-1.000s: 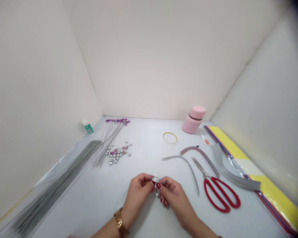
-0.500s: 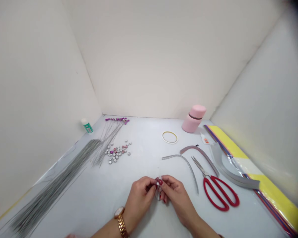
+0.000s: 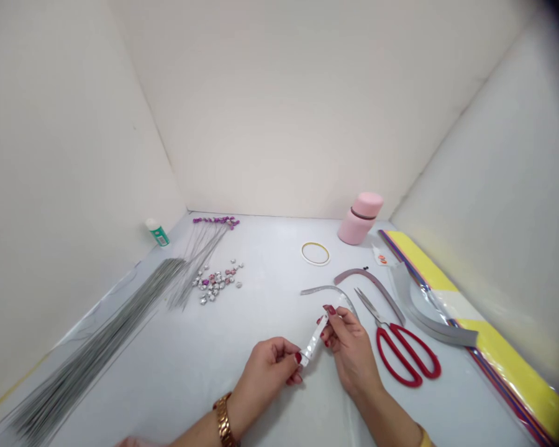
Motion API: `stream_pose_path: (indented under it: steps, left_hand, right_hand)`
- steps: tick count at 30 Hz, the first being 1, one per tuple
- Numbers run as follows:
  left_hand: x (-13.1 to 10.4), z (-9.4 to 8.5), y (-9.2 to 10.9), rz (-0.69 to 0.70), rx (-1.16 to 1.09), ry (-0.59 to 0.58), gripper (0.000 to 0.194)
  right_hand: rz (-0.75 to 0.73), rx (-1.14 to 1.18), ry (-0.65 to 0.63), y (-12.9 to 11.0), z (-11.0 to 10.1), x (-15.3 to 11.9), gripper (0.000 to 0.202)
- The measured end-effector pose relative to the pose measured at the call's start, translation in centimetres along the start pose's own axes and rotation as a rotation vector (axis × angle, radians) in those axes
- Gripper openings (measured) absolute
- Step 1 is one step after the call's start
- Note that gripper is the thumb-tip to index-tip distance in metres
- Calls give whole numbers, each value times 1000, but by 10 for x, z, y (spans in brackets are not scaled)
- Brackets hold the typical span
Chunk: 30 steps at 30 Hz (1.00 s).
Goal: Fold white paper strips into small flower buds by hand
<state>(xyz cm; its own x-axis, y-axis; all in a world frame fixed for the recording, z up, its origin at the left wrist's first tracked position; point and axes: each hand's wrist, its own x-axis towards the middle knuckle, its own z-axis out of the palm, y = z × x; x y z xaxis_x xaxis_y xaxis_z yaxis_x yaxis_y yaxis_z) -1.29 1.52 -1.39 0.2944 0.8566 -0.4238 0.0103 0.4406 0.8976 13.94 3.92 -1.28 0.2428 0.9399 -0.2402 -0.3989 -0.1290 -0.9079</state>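
A short silvery-white strip (image 3: 315, 341) is stretched at a slant between my two hands, above the table. My left hand (image 3: 272, 370), with a gold watch on its wrist, pinches the lower end between thumb and fingers. The upper end is pinched by my right hand (image 3: 349, 344). Beyond my right hand lies a thin curved grey strip (image 3: 323, 288), partly hidden by it. Scissors with red handles (image 3: 400, 347) rest to the right, next to a mauve curved strip (image 3: 372, 282).
Small silver and pink stars (image 3: 217, 282) lie left of centre, near purple-tipped wires (image 3: 200, 251) and a wire bundle (image 3: 97, 341). Further back are a glue stick (image 3: 158, 234), tape ring (image 3: 315, 262), pink bottle (image 3: 356, 226) and glue bottle (image 3: 381, 256). Wide grey strips (image 3: 442, 332) overlap yellow packets (image 3: 503, 347).
My hands have moved apart, the right one up and to the right. The strip, mostly hidden between my fingers before, now shows stretched between them. The view has shifted slightly.
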Motion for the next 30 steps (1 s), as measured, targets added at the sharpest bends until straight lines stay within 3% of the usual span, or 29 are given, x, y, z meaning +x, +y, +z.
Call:
stream_pose_path:
  steps: [3,8,12,15,23,30]
  left_hand:
    - [3,-1,-2,8,-58,20,23]
    - [-2,-3,4,115,35,42,22]
    - [-12,-3,9,222,285,-1,24]
    - [-16,-1,9,208,360,-69,25]
    - [-11,0,6,161,222,-125,22]
    - [-8,-2,7,149,122,-91,24]
  right_hand:
    - [60,-15,-79,0,3,-6,25]
    - [176,-278,-394,2,9,-19,27]
    - [131,-281,-348,3,10,-20,26]
    - [125,-254,-308,4,10,-19,27]
    - [167,-168,-205,9,17,-25,26]
    - [181,-254,-366,7,16,-25,31]
